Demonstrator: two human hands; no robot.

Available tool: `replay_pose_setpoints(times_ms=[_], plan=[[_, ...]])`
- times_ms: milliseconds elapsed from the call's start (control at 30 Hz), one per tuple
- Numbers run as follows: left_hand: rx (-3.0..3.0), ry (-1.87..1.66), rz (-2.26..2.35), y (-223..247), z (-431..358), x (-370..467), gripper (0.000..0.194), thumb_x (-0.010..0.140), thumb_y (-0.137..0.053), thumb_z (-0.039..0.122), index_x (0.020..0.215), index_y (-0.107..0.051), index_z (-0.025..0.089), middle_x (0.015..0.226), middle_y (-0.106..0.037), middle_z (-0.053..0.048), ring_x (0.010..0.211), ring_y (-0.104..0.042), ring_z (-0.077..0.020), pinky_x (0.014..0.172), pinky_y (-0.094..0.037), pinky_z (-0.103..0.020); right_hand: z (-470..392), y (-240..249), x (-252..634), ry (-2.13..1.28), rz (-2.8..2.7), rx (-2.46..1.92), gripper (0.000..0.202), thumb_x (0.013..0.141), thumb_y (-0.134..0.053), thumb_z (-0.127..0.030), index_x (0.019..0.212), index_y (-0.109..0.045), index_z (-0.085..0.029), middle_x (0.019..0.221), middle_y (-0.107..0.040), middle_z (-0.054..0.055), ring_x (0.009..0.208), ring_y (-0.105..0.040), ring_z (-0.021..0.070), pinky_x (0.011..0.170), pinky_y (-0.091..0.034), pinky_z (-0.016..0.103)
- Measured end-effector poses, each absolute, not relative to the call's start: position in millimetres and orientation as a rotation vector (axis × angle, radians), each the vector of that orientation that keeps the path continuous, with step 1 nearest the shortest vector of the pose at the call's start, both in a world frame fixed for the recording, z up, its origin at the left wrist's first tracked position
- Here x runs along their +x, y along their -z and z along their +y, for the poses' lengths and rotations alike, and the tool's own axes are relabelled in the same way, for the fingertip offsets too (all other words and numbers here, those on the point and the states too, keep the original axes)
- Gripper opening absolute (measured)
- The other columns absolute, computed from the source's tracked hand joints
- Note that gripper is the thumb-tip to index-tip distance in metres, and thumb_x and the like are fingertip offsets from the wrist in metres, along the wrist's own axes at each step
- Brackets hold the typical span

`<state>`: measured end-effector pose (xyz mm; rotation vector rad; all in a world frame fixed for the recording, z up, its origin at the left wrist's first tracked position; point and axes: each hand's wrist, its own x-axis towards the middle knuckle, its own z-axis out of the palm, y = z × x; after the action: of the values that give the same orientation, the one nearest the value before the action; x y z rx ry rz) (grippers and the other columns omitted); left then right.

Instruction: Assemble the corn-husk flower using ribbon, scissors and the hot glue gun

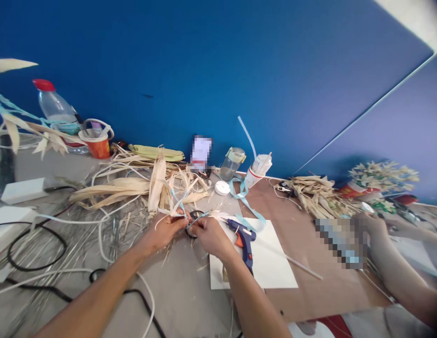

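My left hand (169,229) is closed in a pinch on a thin stem wrapped in light-blue tape (181,203), which rises above the fingers among dry corn husks (157,183). Close beside it, my right hand (212,237) also pinches a light-blue wrapped stem (200,215) with pale husk at its end. The two sets of fingertips almost meet, and whether both stems are one piece I cannot tell. Just right of my right hand, a blue glue gun (245,241) with an orange trigger lies on a white sheet (275,263).
Black and white cables (102,234) and thin wires cover the left side. Along the wall stand a plastic bottle (56,108), an orange cup (98,145), a phone (200,152), a jar (232,162) and a paper cup (253,176). At right, another person's hand (371,230) holds a blurred-out object.
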<state>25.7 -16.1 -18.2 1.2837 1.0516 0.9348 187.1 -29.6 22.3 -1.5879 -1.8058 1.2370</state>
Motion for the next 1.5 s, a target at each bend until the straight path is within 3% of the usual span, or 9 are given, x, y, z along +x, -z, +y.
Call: replay_pose_setpoints(times_ms=[233, 500, 967, 1333, 1500], plan=[[1.252, -0.959, 1.004, 9.1, -19.3, 30.3, 0.016, 0.067, -0.066, 0.032, 0.075, -0.066, 0.018, 0.071, -0.063, -0.001, 0.073, -0.056, -0.0177, 0.072, -0.042, -0.03, -30.7, -28.5, 187.1, -1.264, -1.828, -1.652, 0.019, 0.071, -0.052, -0.023, 0.054, -0.047, -0.017, 0.051, -0.036, -0.006, 0.05, -0.032, 0.0079, 0.049, -0.026, 0.021], [1.111, -0.944, 0.995, -10.4, -22.5, 33.5, 0.017, 0.062, -0.068, 0.03, 0.07, -0.066, 0.016, 0.059, -0.057, 0.001, 0.058, -0.05, -0.0133, 0.059, -0.041, -0.027, -34.2, -36.6, 188.0, -1.285, -1.821, -1.609, 0.016, 0.072, -0.05, -0.024, 0.058, -0.05, -0.017, 0.054, -0.041, -0.005, 0.053, -0.036, 0.0084, 0.051, -0.028, 0.021], [0.984, -0.896, 0.845, 2.5, -22.5, 32.2, 0.022, 0.062, -0.073, 0.031, 0.077, -0.069, 0.015, 0.07, -0.067, -0.003, 0.069, -0.058, -0.0167, 0.07, -0.045, -0.03, -31.9, -36.4, 190.5, -1.319, -1.865, -1.604, 0.016, 0.068, -0.049, -0.022, 0.054, -0.052, -0.016, 0.049, -0.039, -0.005, 0.047, -0.034, 0.0073, 0.047, -0.026, 0.02], [0.938, -0.85, 0.841, 0.1, -24.8, 28.2, 0.025, 0.062, -0.075, 0.03, 0.081, -0.069, 0.015, 0.074, -0.068, -0.003, 0.069, -0.059, -0.0158, 0.072, -0.046, -0.03, -30.9, -29.8, 194.0, -1.4, -1.819, -1.595, 0.015, 0.066, -0.047, -0.019, 0.057, -0.058, -0.015, 0.05, -0.047, -0.004, 0.046, -0.038, 0.0078, 0.046, -0.028, 0.019], [0.92, -0.828, 0.787, -2.6, -26.7, 27.9, 0.022, 0.065, -0.072, 0.03, 0.082, -0.068, 0.015, 0.077, -0.068, -0.005, 0.07, -0.06, -0.0167, 0.075, -0.047, -0.033, -32.2, -33.2, 194.3, -1.393, -1.818, -1.569, 0.016, 0.066, -0.046, -0.019, 0.056, -0.058, -0.015, 0.047, -0.044, -0.005, 0.044, -0.034, 0.0072, 0.045, -0.026, 0.02]])
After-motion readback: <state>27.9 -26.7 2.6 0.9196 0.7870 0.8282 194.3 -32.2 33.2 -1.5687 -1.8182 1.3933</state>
